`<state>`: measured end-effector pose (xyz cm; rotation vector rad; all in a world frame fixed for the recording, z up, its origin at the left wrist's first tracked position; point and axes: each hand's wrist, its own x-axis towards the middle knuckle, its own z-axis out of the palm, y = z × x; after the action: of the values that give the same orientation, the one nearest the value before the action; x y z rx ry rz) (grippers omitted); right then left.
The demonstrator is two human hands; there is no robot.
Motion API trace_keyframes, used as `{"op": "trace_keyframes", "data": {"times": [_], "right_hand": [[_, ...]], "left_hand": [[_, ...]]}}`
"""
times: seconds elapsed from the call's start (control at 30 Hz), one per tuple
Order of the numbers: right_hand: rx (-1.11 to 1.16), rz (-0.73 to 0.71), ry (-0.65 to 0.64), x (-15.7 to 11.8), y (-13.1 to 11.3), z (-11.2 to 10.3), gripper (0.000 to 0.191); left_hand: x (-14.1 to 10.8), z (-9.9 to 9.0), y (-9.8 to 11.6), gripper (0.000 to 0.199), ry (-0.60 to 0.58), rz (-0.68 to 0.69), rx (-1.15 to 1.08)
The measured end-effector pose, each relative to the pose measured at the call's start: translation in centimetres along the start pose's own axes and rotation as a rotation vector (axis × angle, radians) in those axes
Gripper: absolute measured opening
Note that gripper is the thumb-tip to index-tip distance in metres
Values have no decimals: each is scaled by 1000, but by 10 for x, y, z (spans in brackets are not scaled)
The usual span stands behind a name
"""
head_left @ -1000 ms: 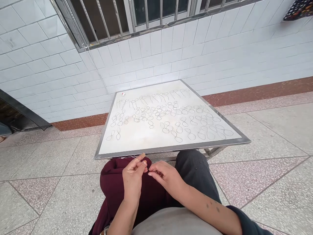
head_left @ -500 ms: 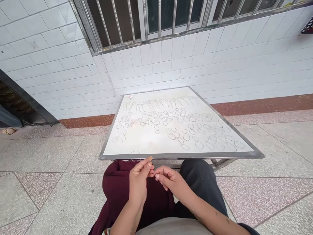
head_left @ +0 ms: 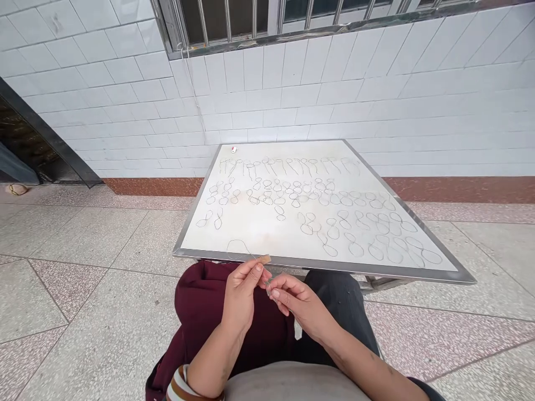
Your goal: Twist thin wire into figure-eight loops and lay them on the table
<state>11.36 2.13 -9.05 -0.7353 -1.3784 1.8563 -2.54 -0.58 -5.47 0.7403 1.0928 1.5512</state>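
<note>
Just below the near edge of the white table [head_left: 267,236], my left hand [head_left: 246,284] pinches a thin wire [head_left: 237,240] whose loop rises over the table's edge. A tan wrap [head_left: 264,259] covers the tip of one left finger. Close beside it, my right hand [head_left: 295,298] is closed at the fingertips on the lower end of the same wire, where something small and greenish shows between the two hands. Several rows of bent wire loops [head_left: 307,228] lie on the white tabletop.
A small white and red object [head_left: 234,150] lies at the table's far left corner. Behind stands a white tiled wall [head_left: 267,100] with a barred window. Maroon cloth [head_left: 200,312] covers my lap on the left.
The view has shifted, so the table's far edge sits higher and the window shows less. The wire loop stands out more above the table's edge, and my hands have moved slightly right.
</note>
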Motion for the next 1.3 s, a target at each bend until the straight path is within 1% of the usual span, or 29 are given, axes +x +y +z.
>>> {"op": "trace_keyframes", "data": {"times": [0.1,0.17,0.23,0.3,0.33,0.37,0.43,0.6,0.77,0.83,0.9,0.97,1.07,1.2,1.3], "right_hand": [[-110,-13,57,14,-6,-4,18],[-256,-32,124,35,-13,-10,20],[-460,-81,202,65,-21,-20,19],[-687,-149,282,102,-30,-31,17],[-820,-153,310,122,-35,-36,17],[-957,-133,310,143,-40,-42,17],[-1039,-107,316,182,-50,-51,17],[-1241,-35,304,270,-67,-62,16],[-1423,77,279,340,-66,-63,15],[-1480,116,257,362,-62,-63,20],[-1524,148,236,379,-58,-63,27],[-1556,172,225,392,-54,-63,28],[-1581,188,227,403,-48,-64,28],[-1578,154,242,406,-43,-66,23],[-1549,78,240,397,-41,-63,20]], "left_hand": [[11,-8,-6,30,-19,3,-27],[22,-17,-18,37,-18,-29,-17],[32,-28,-36,43,-20,-85,21],[41,-40,-55,43,-41,-141,73],[44,-45,-63,43,-52,-156,87],[46,-49,-70,41,-65,-170,100],[49,-55,-79,39,-95,-188,112],[50,-63,-84,35,-164,-225,118],[55,-66,-91,37,-232,-261,100],[56,-67,-95,38,-242,-281,77],[58,-67,-98,40,-258,-300,44],[59,-67,-100,40,-272,-321,2],[59,-67,-102,42,-275,-355,-56],[59,-68,-101,40,-290,-368,-79],[59,-68,-97,39,-303,-375,-79]]}}
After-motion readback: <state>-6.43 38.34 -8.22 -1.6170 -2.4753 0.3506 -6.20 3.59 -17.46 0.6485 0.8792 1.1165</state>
